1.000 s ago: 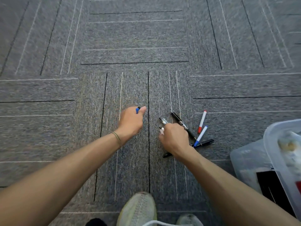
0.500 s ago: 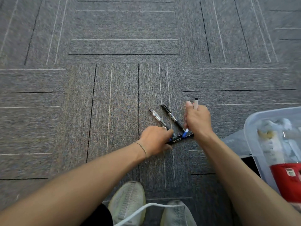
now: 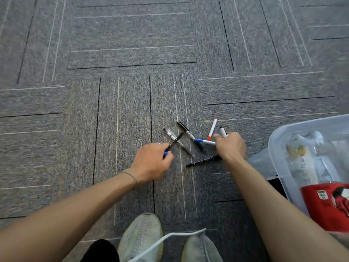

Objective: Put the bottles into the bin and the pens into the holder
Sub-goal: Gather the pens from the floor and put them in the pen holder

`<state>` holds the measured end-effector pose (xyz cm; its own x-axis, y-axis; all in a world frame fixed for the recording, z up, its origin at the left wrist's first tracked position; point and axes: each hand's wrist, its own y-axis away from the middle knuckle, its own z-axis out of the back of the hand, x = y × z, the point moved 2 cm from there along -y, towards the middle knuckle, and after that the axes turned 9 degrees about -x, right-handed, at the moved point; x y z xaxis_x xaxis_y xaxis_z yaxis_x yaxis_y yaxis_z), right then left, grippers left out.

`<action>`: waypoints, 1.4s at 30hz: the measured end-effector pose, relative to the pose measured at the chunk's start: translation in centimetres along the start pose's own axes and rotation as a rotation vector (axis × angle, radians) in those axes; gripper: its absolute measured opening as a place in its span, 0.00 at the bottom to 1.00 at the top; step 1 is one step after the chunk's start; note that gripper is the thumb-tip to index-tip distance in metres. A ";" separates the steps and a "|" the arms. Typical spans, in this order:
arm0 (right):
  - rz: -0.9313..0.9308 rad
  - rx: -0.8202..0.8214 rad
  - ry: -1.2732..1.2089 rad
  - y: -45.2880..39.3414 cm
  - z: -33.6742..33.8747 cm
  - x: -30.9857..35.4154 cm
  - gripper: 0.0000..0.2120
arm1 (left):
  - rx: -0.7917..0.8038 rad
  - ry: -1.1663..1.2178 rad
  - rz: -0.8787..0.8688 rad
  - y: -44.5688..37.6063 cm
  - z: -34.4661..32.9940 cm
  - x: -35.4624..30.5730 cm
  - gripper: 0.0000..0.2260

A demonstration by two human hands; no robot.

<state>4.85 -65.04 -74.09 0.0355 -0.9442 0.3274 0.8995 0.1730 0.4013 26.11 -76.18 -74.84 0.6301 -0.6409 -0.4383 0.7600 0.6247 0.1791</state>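
My left hand (image 3: 151, 163) holds a black pen (image 3: 174, 141). My right hand (image 3: 231, 146) holds a white pen (image 3: 222, 131) above pens on the carpet (image 3: 122, 120).

Grey striped carpet tiles (image 3: 122, 44)

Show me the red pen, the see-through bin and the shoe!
red pen (image 3: 212, 129): head view, middle of its white barrel.
see-through bin (image 3: 283, 129): head view, its near-left rim.
shoe (image 3: 141, 233): head view, top of its toe.

Carpet floor (image 3: 122, 44) ahead and left open; scattered pens (image 3: 200, 146) crowd the middle, clear bin (image 3: 279, 148) blocks the right.
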 end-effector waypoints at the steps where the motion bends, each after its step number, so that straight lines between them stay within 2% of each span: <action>1: -0.023 -0.002 -0.028 -0.4 0.0 0.3 0.15 | -0.040 0.001 0.047 0.1 0.4 0.4 0.19; 5: -0.001 -0.033 -0.029 -1.1 0.5 1.7 0.12 | 0.000 0.061 0.222 0.2 0.5 1.3 0.23; 9: 0.184 -0.034 0.112 0.0 0.5 1.6 0.05 | -0.008 0.247 0.417 0.0 0.1 1.3 0.20; 12: 0.273 -0.010 0.251 1.0 -0.3 0.9 0.07 | 0.004 0.364 0.463 -0.5 0.1 0.7 0.16; 16: 0.354 -0.027 0.367 0.9 -0.8 0.7 0.10 | -0.026 0.347 0.372 -1.6 0.0 0.5 0.09; 19: 0.394 -0.044 0.376 0.6 -1.0 0.9 0.11 | -0.022 0.205 0.248 -2.3 0.2 0.3 0.03; 22: 0.435 -0.032 0.393 0.7 -1.4 1.2 0.12 | 0.012 0.013 0.076 -2.8 0.4 -0.8 0.12; 24: 0.432 -0.043 0.362 0.9 -1.4 1.5 0.09 | 0.053 -0.065 -0.037 -3.0 0.3 -1.8 0.14; 26: 0.348 -0.050 0.214 1.0 -0.9 1.7 0.06 | 0.082 -0.154 -0.127 -3.4 -0.2 -2.2 0.14; 27: 0.290 -0.046 0.120 1.1 -0.5 1.8 0.08 | 0.091 -0.200 -0.152 -3.7 -0.4 -2.3 0.14; 34: 0.049 -0.067 -0.174 0.0 1.4 3.4 0.16 | 0.103 -0.382 -0.185 -4.5 -0.8 -3.4 0.04; 37: 0.022 -0.105 -0.203 -1.2 1.9 5.2 0.18 | 0.109 -0.412 -0.223 -4.4 -1.0 -3.4 0.03; 40: 0.043 -0.080 -0.134 -2.5 1.9 6.7 0.17 | 0.074 -0.327 -0.178 -4.0 -0.9 -2.8 0.09; 42: 0.051 -0.041 -0.103 -3.3 1.1 6.7 0.16 | 0.013 -0.125 -0.023 -3.7 -0.4 -2.6 0.11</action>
<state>1.62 -71.58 -72.29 0.0388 -0.9001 0.4340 0.9149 0.2067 0.3467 21.60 -76.65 -74.66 0.6268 -0.7061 -0.3295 0.7760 0.6038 0.1823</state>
